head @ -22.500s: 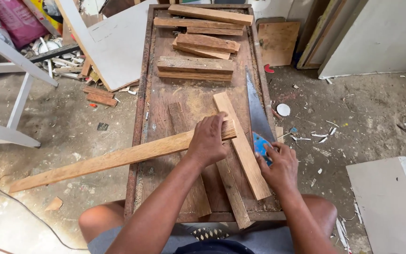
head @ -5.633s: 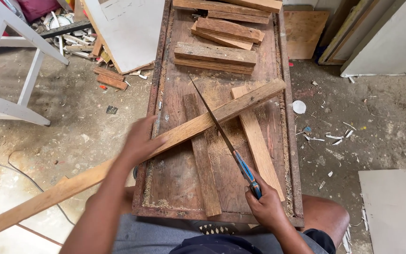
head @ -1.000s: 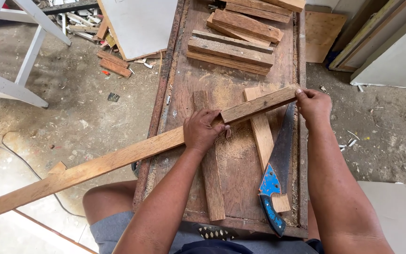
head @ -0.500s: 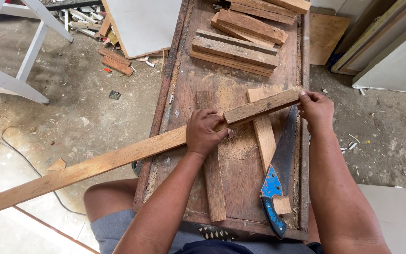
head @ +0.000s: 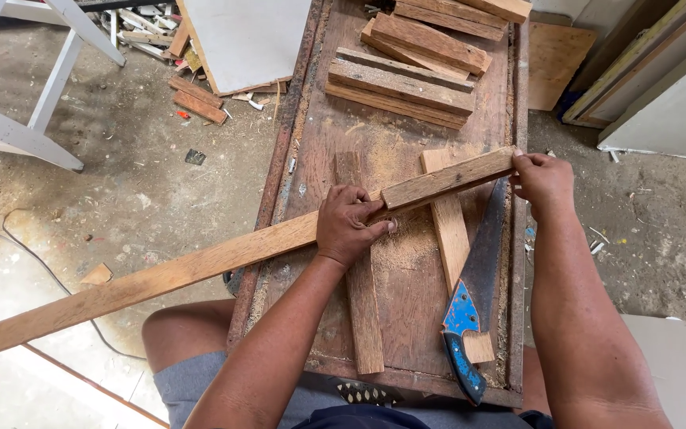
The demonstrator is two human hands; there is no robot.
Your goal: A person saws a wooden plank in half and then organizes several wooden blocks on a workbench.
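A long wooden plank (head: 160,274) lies slantwise over the workbench (head: 406,286) and sticks out far to the left over the floor. My left hand (head: 349,225) presses down on it near the middle of the bench. My right hand (head: 544,179) grips the plank's right end at the bench's right edge. Beneath the plank lie two shorter boards, one (head: 363,302) under my left hand and one (head: 450,234) further right. A handsaw (head: 470,310) with a blue and black handle rests on the bench below my right hand, untouched. Sawdust covers the bench around my left hand.
A stack of cut wood pieces (head: 418,63) sits at the bench's far end. A white panel (head: 244,36) and wood scraps (head: 196,99) lie on the dirt floor to the left, beside a white frame (head: 33,95). White boards (head: 668,95) stand at the right.
Over the last second both hands have stayed on the plank and the saw has stayed lying on the bench. Earlier my right hand held the saw on the plank.
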